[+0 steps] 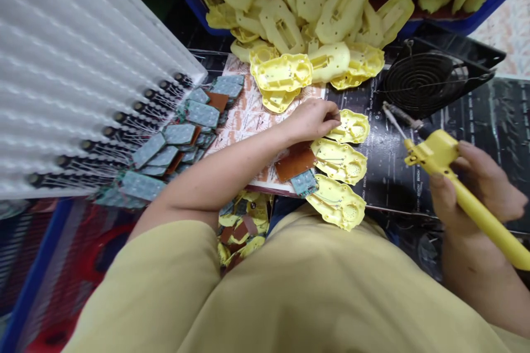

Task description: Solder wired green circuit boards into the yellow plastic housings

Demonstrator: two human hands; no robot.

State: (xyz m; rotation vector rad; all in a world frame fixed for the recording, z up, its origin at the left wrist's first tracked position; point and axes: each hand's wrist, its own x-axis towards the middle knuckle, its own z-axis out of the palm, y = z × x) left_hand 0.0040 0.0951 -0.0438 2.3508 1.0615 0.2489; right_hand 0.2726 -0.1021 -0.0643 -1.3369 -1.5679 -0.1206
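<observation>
On the dark work surface [397, 176], the black fan [418, 80] stands at the back, tilted, and everything else lies about it. To the left of the fan and a little nearer the wearer, the left hand [317, 118] is bent over the farthest yellow shell [354, 128], thumb and fingers drawn close together at its left end; whether they pinch anything I cannot tell. Just on the wearer's side of the fan, the right hand [482, 187] grips a yellow tool [439, 149], whose metal tip points toward the fan and comes close to it. Left of the fan and nearer the wearer than that first shell come the middle yellow shell [342, 161] and the nearest yellow shell [337, 202], hollow sides up, with thin wires inside. A brown board [296, 162] and a grey-blue block [304, 183] lie beside them, on the side away from the fan. Well to the fan's left, wired grey-blue boards [178, 135] lie heaped along a white ridged sheet [103, 44]. Behind the fan and to its left, a blue crate [196, 5] is piled with yellow shell halves [310, 0].
</observation>
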